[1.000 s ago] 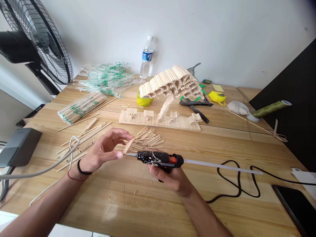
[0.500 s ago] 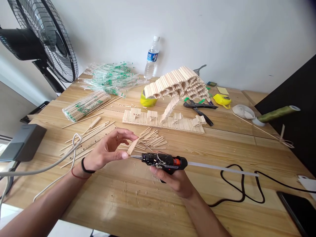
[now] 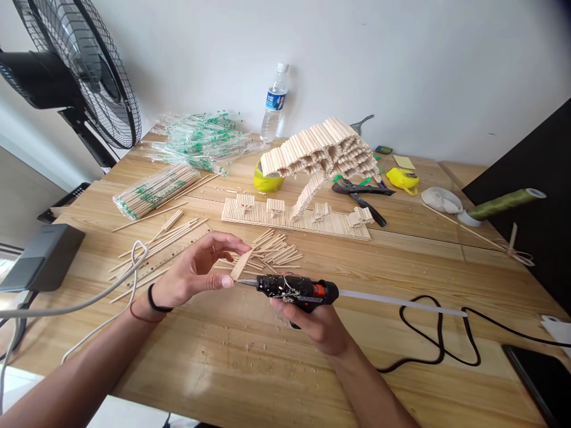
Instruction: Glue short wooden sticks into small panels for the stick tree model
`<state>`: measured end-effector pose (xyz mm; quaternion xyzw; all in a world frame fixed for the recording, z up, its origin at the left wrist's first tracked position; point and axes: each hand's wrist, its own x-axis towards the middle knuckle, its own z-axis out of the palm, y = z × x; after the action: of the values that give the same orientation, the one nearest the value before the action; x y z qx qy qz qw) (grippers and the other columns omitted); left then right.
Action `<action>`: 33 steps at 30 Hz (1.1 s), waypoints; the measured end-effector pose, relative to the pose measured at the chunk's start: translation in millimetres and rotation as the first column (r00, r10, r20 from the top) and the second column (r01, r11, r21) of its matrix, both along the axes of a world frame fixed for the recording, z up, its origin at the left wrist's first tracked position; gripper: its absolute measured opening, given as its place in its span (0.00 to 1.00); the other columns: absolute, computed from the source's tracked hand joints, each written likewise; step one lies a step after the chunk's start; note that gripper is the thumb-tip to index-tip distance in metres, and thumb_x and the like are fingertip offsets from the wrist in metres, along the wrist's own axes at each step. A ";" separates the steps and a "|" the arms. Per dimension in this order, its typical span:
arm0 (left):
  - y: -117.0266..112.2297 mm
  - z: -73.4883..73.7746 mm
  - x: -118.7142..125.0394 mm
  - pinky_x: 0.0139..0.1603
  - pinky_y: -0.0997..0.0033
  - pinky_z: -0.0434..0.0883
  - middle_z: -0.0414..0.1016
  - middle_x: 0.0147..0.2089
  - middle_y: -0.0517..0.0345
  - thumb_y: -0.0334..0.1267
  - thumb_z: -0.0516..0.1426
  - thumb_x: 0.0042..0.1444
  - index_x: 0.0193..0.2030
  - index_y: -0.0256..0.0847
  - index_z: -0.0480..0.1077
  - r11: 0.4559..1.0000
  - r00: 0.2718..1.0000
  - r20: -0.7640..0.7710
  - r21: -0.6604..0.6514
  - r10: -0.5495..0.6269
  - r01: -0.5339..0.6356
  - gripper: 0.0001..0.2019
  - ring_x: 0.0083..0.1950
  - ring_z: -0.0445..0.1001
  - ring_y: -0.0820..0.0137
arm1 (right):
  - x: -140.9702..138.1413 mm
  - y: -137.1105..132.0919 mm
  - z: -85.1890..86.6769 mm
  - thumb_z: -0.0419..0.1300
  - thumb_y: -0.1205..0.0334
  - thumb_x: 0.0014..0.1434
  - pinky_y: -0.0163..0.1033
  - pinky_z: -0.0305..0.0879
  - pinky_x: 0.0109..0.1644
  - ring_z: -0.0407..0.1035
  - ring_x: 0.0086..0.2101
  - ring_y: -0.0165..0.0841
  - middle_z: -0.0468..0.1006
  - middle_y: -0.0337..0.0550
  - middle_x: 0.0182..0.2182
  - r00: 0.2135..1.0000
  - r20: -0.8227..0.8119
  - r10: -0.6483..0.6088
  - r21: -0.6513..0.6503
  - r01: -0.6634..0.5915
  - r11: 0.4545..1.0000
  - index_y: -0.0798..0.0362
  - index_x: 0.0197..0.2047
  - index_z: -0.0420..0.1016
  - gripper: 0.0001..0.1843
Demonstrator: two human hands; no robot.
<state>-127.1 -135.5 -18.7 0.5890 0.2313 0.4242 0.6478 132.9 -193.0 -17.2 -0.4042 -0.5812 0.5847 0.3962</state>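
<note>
My left hand (image 3: 196,270) pinches a short wooden stick piece (image 3: 241,264) between thumb and fingers, above the wooden table (image 3: 276,368). My right hand (image 3: 312,324) grips a black hot glue gun (image 3: 294,289) with a long glue stick (image 3: 401,302) poking out of its back. The gun's metal tip touches the lower end of the stick piece. Just behind lies a loose pile of cut sticks (image 3: 272,249). Farther back stands a stick-built model (image 3: 319,157) on a slatted stick base (image 3: 267,221).
A fan (image 3: 75,71) stands at far left, a grey box (image 3: 42,255) and white cable (image 3: 89,297) beside it. Bundles of sticks (image 3: 156,190), a water bottle (image 3: 273,102), black cutters (image 3: 359,196), a yellow tape measure (image 3: 404,178), green thread spool (image 3: 504,202), black cord (image 3: 441,339) and a phone (image 3: 539,380) surround.
The view shifted slightly, so everything sits a little more to the right. Both hands keep the same hold, with the glue gun tip staying at the stick piece.
</note>
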 end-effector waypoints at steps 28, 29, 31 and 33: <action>0.3 1.2 -0.8 0.62 0.57 0.71 0.78 0.62 0.44 0.36 0.72 0.58 0.63 0.46 0.75 0.999 1.000 -0.003 0.042 -0.002 0.002 0.26 0.64 0.75 0.55 | 2.2 2.8 -8.1 0.67 0.47 0.64 0.42 0.70 0.41 0.69 0.31 0.37 0.74 0.39 0.26 0.991 0.047 -0.129 0.004 0.129 0.992 0.50 0.31 0.78 0.17; 0.3 1.1 -0.8 0.62 0.57 0.71 0.78 0.62 0.44 0.36 0.72 0.58 0.63 0.46 0.75 0.999 1.000 -0.002 0.041 -0.002 0.002 0.26 0.64 0.75 0.55 | 2.5 2.9 -8.3 0.67 0.48 0.64 0.43 0.70 0.42 0.70 0.32 0.38 0.75 0.39 0.27 0.990 0.051 -0.130 0.001 0.130 0.992 0.50 0.31 0.79 0.16; 0.3 1.0 -1.0 0.62 0.57 0.70 0.78 0.62 0.44 0.37 0.72 0.58 0.63 0.46 0.75 0.999 1.000 -0.004 0.039 -0.001 0.001 0.26 0.64 0.75 0.56 | 3.0 3.2 -8.5 0.67 0.49 0.64 0.43 0.71 0.44 0.72 0.33 0.39 0.77 0.40 0.28 0.989 0.056 -0.136 -0.004 0.137 0.991 0.50 0.33 0.80 0.15; 0.2 1.1 -1.0 0.62 0.57 0.70 0.78 0.62 0.45 0.37 0.72 0.58 0.63 0.46 0.75 0.999 1.000 -0.008 0.038 -0.001 0.001 0.26 0.64 0.74 0.56 | 3.2 3.6 -8.4 0.68 0.49 0.64 0.44 0.71 0.46 0.72 0.35 0.40 0.78 0.41 0.30 0.988 0.054 -0.144 -0.013 0.145 0.989 0.50 0.35 0.81 0.14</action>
<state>-128.1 -135.3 -17.6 0.6032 0.2255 0.4257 0.6357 136.0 -189.5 -25.7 -0.4639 -0.5557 0.5486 0.4184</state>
